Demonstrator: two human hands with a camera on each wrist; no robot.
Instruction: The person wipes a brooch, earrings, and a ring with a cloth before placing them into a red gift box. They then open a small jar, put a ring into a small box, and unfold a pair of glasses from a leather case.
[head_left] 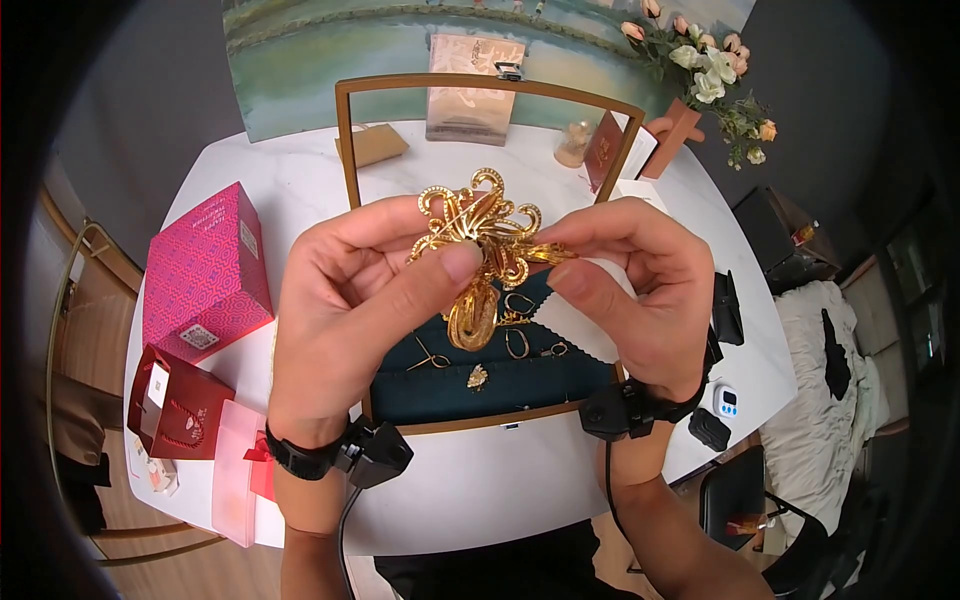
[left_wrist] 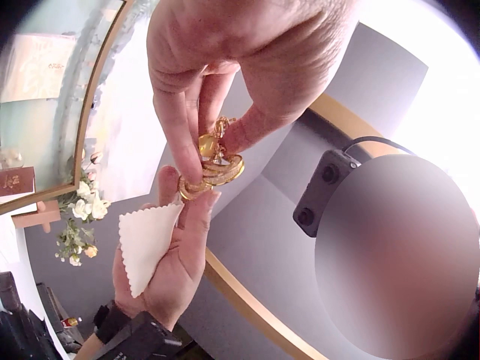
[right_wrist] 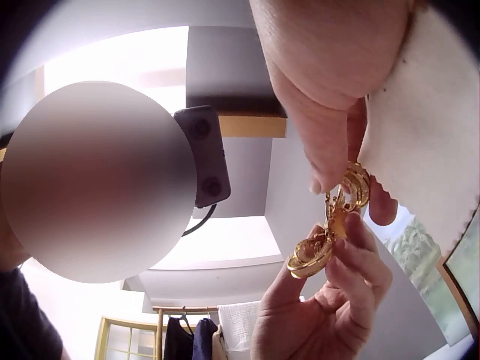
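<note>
A large gold ornament with curled loops (head_left: 475, 315) is held up above an open case, between both hands. The left hand (head_left: 350, 300) pinches its left and middle part, thumb on the front. At its right end, the right hand (head_left: 645, 290) pinches a gold loop between thumb and fingers. A white scallop-edged cloth (head_left: 575, 320) hangs from the right hand; in the left wrist view the cloth (left_wrist: 146, 244) lies against that palm. The right wrist view shows the ornament (right_wrist: 311, 255) gripped by both hands.
The case, lined in dark green (head_left: 430, 395), holds several small gold pieces; its framed lid (head_left: 350, 150) stands raised behind. A pink patterned box (head_left: 205, 265) and red bag (head_left: 190, 410) are at left, a flower vase (head_left: 675, 135) at back right, a small white device (head_left: 726, 401) at right.
</note>
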